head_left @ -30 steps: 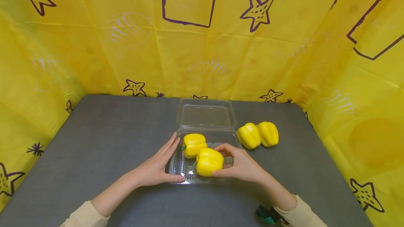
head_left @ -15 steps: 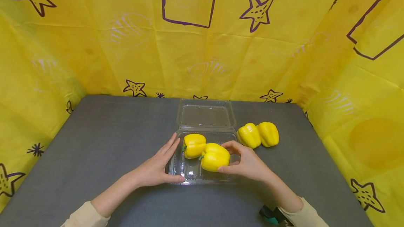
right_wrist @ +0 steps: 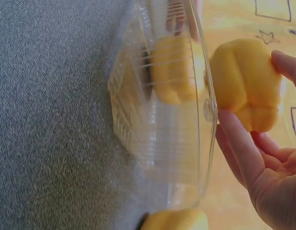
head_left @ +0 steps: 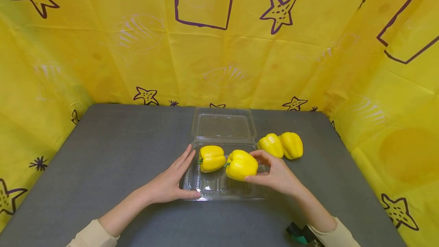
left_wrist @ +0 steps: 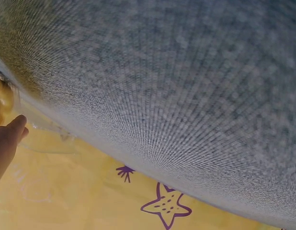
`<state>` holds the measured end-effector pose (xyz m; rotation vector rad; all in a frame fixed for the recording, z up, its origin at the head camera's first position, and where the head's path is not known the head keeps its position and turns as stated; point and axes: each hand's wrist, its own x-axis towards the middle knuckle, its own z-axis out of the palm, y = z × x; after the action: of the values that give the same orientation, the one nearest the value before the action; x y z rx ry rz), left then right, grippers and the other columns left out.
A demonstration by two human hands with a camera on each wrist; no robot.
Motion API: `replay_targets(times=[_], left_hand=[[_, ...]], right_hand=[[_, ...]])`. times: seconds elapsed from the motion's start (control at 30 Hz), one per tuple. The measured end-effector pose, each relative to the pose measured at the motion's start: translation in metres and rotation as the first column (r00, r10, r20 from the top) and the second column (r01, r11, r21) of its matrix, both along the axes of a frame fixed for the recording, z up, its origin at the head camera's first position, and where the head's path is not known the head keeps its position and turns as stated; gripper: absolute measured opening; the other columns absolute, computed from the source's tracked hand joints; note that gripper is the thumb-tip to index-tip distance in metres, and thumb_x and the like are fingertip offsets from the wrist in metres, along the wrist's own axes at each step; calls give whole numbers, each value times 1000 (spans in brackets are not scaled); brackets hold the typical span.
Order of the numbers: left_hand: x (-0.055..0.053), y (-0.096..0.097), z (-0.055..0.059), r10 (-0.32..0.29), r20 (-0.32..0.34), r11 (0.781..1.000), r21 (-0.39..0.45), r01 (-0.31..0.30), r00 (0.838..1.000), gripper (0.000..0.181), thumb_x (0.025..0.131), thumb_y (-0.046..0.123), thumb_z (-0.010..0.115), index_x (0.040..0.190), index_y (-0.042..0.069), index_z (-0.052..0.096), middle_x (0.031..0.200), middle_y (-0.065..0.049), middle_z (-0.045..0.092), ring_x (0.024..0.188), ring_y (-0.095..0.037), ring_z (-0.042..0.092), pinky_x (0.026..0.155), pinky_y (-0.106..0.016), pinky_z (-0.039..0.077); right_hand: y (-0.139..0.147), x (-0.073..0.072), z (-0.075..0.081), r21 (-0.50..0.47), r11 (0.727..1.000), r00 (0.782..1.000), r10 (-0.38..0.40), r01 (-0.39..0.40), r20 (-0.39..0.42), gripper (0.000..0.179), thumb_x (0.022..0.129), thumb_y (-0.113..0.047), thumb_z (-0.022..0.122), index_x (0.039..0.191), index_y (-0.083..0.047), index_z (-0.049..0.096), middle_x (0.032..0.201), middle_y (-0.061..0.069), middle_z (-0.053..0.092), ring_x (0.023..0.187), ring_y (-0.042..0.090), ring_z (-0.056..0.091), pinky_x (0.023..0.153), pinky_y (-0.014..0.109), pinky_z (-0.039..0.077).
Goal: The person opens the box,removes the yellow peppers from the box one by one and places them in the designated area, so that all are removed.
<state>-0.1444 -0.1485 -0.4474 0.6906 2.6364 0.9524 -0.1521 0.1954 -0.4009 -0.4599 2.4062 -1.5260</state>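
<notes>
My right hand (head_left: 276,170) grips a yellow bell pepper (head_left: 241,165), thumb at its near side and fingers on the far side, over the right half of a clear plastic clamshell container (head_left: 209,191). In the right wrist view the held bell pepper (right_wrist: 246,84) shows at rim height, with fingertips right by the rim. Another yellow bell pepper (head_left: 211,158) lies inside the container's left half, its green stem facing left. My left hand (head_left: 168,180) rests along the container's left side with fingers straight, its thumb at the near left corner. The left wrist view catches only some fingers (left_wrist: 9,139).
The container's clear lid (head_left: 224,125) lies folded back behind it on the grey table (head_left: 137,136). Two more yellow bell peppers, a nearer one (head_left: 271,145) and a farther one (head_left: 291,146), sit right of the container. A patterned yellow curtain (head_left: 219,56) encloses the table.
My right hand has moved the gripped bell pepper to the right and away from me, from near the container's middle to its right half. The left hand stays put.
</notes>
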Motion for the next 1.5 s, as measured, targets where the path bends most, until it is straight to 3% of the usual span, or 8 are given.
replay_targets(times=[0.33,0.77,1.07,1.27,1.5], left_hand=[[0,0,-1,-14,-22,1000,13,14,1000,122,70,73,70,158,20,3,163,3,-11,147,-31,9,108,-60,28],[-1,-1,-2,-22,-35,1000,19,22,999,122,71,74,69,158,19,3,163,1,-10,147,-31,9,109,-59,27],[-1,-1,-3,-21,-30,1000,17,21,999,122,71,72,70,158,20,3,163,2,-11,147,-31,9,108,-59,28],[-1,-1,-3,-18,-27,1000,9,18,999,122,71,75,68,158,21,2,163,3,-12,147,-31,9,108,-60,29],[1,0,-2,-15,-21,1000,10,15,1000,122,71,75,68,158,20,2,163,2,-11,147,-32,9,108,-60,28]], right_hand=[[12,-1,1,-27,996,997,-81,82,15,60,76,-21,85,126,-5,56,124,12,61,115,30,58,81,29,55],[28,1,4,11,984,984,-176,177,-31,57,77,-17,84,125,-3,57,115,12,63,103,29,60,79,28,54],[44,3,9,97,962,966,-248,255,-78,57,79,-24,82,126,-4,57,121,11,62,115,31,59,91,48,48],[55,2,8,98,949,952,-293,301,-88,60,81,-22,81,130,-1,53,126,14,61,115,32,59,88,30,50],[65,1,7,86,938,941,-332,337,-69,59,83,-22,79,132,-1,52,126,18,60,116,34,57,84,23,49]])
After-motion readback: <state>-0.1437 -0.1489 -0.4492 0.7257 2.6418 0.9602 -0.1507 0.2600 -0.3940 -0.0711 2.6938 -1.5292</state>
